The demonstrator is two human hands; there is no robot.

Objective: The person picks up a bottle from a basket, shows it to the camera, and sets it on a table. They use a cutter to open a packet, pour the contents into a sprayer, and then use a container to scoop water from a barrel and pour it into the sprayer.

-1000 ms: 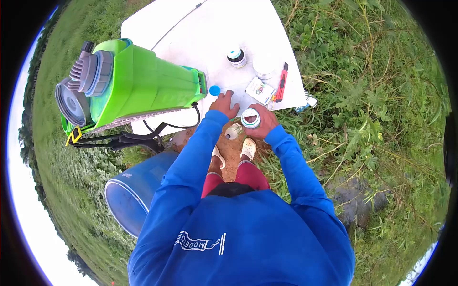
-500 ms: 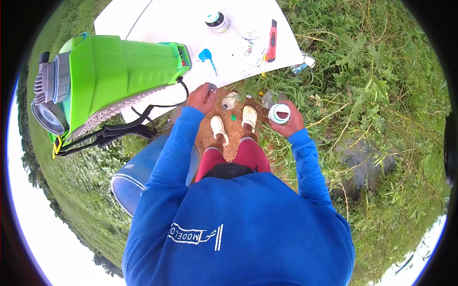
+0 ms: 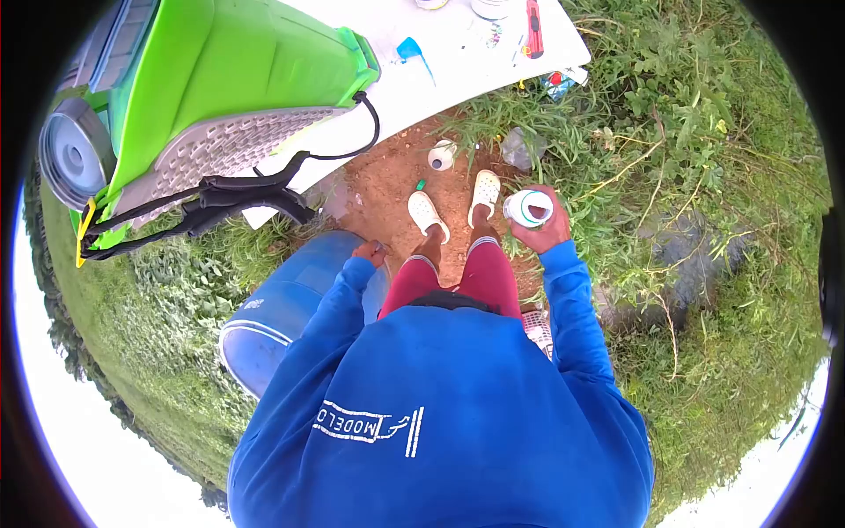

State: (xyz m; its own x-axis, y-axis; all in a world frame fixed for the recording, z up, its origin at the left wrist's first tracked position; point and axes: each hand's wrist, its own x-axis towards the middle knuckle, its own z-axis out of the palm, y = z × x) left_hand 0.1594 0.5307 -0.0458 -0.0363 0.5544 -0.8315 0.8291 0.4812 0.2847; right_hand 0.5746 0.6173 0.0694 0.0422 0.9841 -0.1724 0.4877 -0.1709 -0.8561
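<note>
My right hand [image 3: 544, 231] is wrapped round a white plastic container [image 3: 517, 208] with a teal-edged round top; a dark reddish patch shows inside the ring. It is held out over the grass, to the right of my feet. My left hand [image 3: 371, 253] is low beside the blue barrel [image 3: 295, 290], its fingers curled together. Whether something small is in them is too small to tell. A white bottle or cup [image 3: 442, 155] and a green cap [image 3: 421, 185] lie on the bare soil ahead of my clogs [image 3: 428, 216].
A green backpack sprayer [image 3: 238, 70] with black straps [image 3: 255, 189] lies on the white table [image 3: 458, 75]. On the table are a blue scoop [image 3: 408, 49] and a red utility knife [image 3: 533, 31]. A clear plastic bag [image 3: 521, 148] lies in the grass. A basket [image 3: 538, 331] shows beside my leg.
My left hand has moved back from the table edge, down to beside the barrel. The white container stays in my right hand. The view has shifted, with the table now higher in the picture.
</note>
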